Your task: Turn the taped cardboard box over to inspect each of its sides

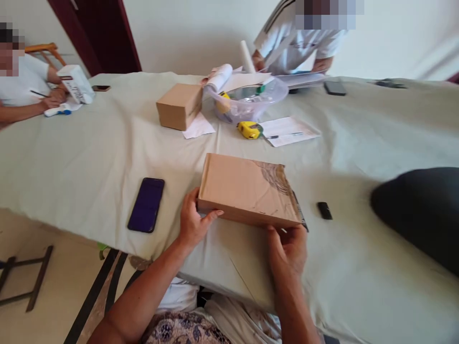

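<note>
A flat brown cardboard box (244, 186) is held just above or on the table's near side; I cannot tell whether it touches the cloth. Dark scribbled lines mark its far right corner, and something black shows along its right edge. My left hand (195, 217) grips the box's left end, thumb along the front side. At the near right corner, my right hand (289, 243) is closed on the box, its fingertips partly hidden. Left of the box lies a dark smartphone (146, 205), and to its right a small black object (324, 210).
Beyond the box are a yellow tape measure (250, 130), a paper with a pen (290, 131), a smaller carton (179, 106) and a plastic basin (251, 102) of items. Two people sit across the table. A large dark rounded shape (423, 210) stands at right.
</note>
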A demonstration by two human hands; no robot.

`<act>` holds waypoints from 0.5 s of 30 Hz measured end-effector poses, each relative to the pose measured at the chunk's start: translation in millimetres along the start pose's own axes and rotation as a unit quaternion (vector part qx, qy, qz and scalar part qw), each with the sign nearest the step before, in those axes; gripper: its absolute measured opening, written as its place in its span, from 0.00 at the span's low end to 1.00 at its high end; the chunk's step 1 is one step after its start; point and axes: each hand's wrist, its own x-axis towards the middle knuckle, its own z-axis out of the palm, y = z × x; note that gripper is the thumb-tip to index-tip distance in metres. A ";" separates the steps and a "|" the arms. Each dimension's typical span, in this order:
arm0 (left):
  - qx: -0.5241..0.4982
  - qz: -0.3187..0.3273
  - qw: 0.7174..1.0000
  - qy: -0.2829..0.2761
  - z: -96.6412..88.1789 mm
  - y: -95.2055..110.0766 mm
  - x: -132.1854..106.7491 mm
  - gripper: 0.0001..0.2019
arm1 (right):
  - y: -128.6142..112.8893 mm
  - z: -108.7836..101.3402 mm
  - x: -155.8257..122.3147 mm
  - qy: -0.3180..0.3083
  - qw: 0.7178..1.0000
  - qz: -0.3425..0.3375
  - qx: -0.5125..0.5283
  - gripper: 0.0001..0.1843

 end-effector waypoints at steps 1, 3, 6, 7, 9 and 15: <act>0.000 0.005 1.000 0.002 -0.1 -0.1 -0.1 0.36 | -0.5 0.0 0.4 0.002 1.000 0.003 -0.010 0.23; 0.001 0.013 1.000 0.002 -0.9 -0.2 -0.5 0.36 | -2.3 -0.1 0.7 0.001 1.000 0.010 -0.016 0.23; -0.002 0.009 1.000 0.001 -2.0 0.1 -1.7 0.36 | -5.6 -0.5 0.2 -0.009 1.000 0.018 -0.005 0.23; -0.005 0.004 1.000 0.000 -2.1 0.2 -2.0 0.36 | -6.0 -0.4 0.2 -0.014 1.000 0.021 -0.004 0.23; -0.011 -0.006 1.000 -0.004 -2.1 0.5 -2.2 0.36 | -5.0 -0.1 0.6 -0.018 1.000 0.023 -0.003 0.23; -0.016 -0.034 0.999 -0.011 -3.0 2.5 -1.2 0.36 | 4.8 1.6 2.6 -0.010 1.000 0.001 0.003 0.19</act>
